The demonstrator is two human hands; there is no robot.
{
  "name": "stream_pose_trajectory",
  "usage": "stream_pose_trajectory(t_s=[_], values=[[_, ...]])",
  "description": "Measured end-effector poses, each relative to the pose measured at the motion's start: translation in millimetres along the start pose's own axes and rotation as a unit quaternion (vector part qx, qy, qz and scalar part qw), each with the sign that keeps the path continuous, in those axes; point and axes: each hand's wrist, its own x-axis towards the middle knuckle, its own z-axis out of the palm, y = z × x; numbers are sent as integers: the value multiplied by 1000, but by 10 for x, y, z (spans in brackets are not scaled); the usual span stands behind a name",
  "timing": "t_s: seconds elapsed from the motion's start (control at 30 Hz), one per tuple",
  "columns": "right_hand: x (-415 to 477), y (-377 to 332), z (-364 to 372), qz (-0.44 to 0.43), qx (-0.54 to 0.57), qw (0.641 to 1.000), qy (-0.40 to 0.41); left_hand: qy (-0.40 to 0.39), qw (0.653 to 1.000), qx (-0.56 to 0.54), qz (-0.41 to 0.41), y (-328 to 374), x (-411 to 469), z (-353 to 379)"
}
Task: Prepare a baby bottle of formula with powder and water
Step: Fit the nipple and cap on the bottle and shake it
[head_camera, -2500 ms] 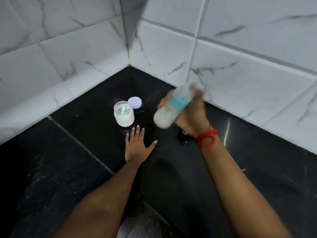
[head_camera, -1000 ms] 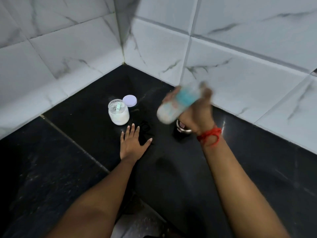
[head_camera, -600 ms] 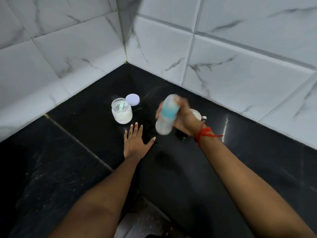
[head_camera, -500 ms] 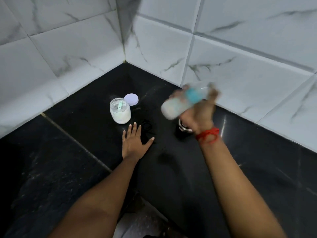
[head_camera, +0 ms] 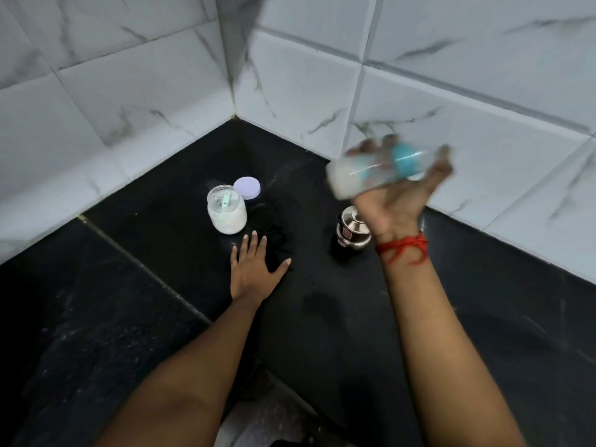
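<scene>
My right hand (head_camera: 398, 201) grips a baby bottle (head_camera: 374, 172) with a teal collar and milky liquid inside. The bottle lies almost sideways in the air, blurred by motion, its base toward the left. An open glass jar of white powder (head_camera: 226, 209) stands on the black counter (head_camera: 129, 285), with a pale green scoop inside it. My left hand (head_camera: 254, 269) rests flat on the counter, fingers spread, just below the jar.
The jar's lilac lid (head_camera: 247, 188) lies behind the jar. A small steel pot with a lid (head_camera: 351, 233) stands under my right wrist. A thin black cord (head_camera: 279, 240) lies beside my left fingers. White marble-tile walls (head_camera: 145, 91) close the corner.
The bottle has swung up and down in my right hand, and now sits higher and further right, more level. My left hand has stayed flat on the counter.
</scene>
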Motion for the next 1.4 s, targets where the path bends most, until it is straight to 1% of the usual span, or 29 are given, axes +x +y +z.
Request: stream_pose_trajectory(t_s=[0.1,0.13,0.17,0.2,0.23,0.27,0.33,0.37,0.4,0.43,0.47,0.5,0.53,0.57,0.63,0.67,0.73,0.77,0.8,0.83,0.87,0.93,1.0,1.1,1.13,1.23,1.33,1.37,1.4], values=[[67,53,-64,28,-95,994,43,8,1000,1,-2,-21,-15,13],[-52,3,-36,-27,-191,981,-10,5,1000,2,-1,-39,-14,14],[-148,-105,5,-121,-283,951,32,4,1000,3,-2,-48,-15,11],[-183,-134,-35,-167,-209,961,64,3,1000,1,-1,-34,-4,7],[-176,-171,1,-154,-101,980,75,1,1000,-2,-1,-9,11,0],[-102,-197,24,-133,-125,972,147,-1,1000,-4,-2,12,8,3],[-76,-83,210,-72,-173,980,73,4,1000,-2,-3,8,-6,10],[-99,14,146,-52,-183,979,74,6,1000,0,-1,-7,-15,8],[-231,60,169,-85,-172,975,116,7,1000,0,-1,-16,-16,7],[-246,109,156,-94,-69,986,121,6,1000,-1,-2,-10,-5,1],[-275,63,129,-52,15,985,161,2,1000,-1,-1,2,1,-8],[-207,29,-14,-21,109,986,126,-2,1000,-2,-1,15,-8,-9],[-86,22,-108,-4,99,989,110,0,1000,-5,-4,12,-16,0],[-84,64,-265,5,-18,989,146,3,1000,-5,-5,-3,-18,0],[-116,208,-475,3,-85,994,73,3,1000,-1,-3,-23,-14,-1],[-150,286,-616,-23,-81,991,100,4,1000,1,-3,-26,1,0],[-178,167,-561,13,0,997,77,-1,1000,-2,-3,17,3,4],[-104,81,-473,10,-44,994,96,1,1000,-4,-4,14,-5,9],[-55,45,-312,-10,-73,993,92,3,1000,-5,-4,-3,-7,10],[1,-16,-159,-21,-57,997,45,4,1000,-6,-3,-20,-11,6],[-7,-111,-50,-71,-28,996,47,6,1000,-8,-2,-27,-18,8],[-80,-111,-141,-146,67,976,149,4,1000,-8,-1,-7,-7,0],[27,-101,-268,-137,97,966,195,-2,1000,-7,-2,23,-15,12],[-20,-31,-228,-1,-64,994,87,4,1000,-1,-2,-32,-18,10],[-102,-77,-270,-4,-46,997,59,4,1000,1,-1,-36,-14,11],[-193,-93,-320,-55,196,978,49,-1,1000,-1,-2,18,-10,21],[-152,54,-236,1,-13,996,90,9,1000,-1,-5,-32,-9,24],[-153,55,-273,16,15,998,64,5,1000,1,-4,-40,-6,25],[-171,7,-230,-14,77,993,92,1,1000,0,-3,-33,-1,20]])
